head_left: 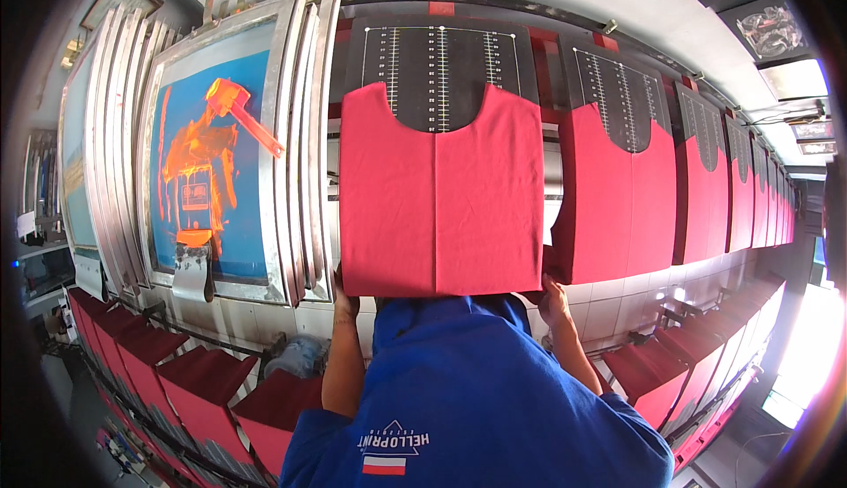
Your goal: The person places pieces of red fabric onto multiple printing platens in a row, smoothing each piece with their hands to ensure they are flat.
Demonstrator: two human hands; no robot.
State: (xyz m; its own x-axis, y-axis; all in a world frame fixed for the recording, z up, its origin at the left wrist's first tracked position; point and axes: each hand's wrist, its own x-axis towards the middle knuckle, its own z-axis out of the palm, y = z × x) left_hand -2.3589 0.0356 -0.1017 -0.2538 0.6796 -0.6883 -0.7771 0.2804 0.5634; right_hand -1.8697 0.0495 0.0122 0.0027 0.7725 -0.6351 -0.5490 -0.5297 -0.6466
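Observation:
A red fabric panel with a scooped neckline lies over a black printing board with white ruler markings. A crease runs straight down the middle of the cloth, and its surface looks nearly flat. My left hand is closed at the near left corner of the panel. At the near right corner my right hand grips the cloth in the same way. The edge of the cloth and board partly hides the fingers of both hands.
At left, several metal-framed printing screens stand together; one blue screen bears orange ink and an orange-coated tool. Boards with red panels run off to the right. Another row of red-covered boards is behind me, beside a clear plastic bag.

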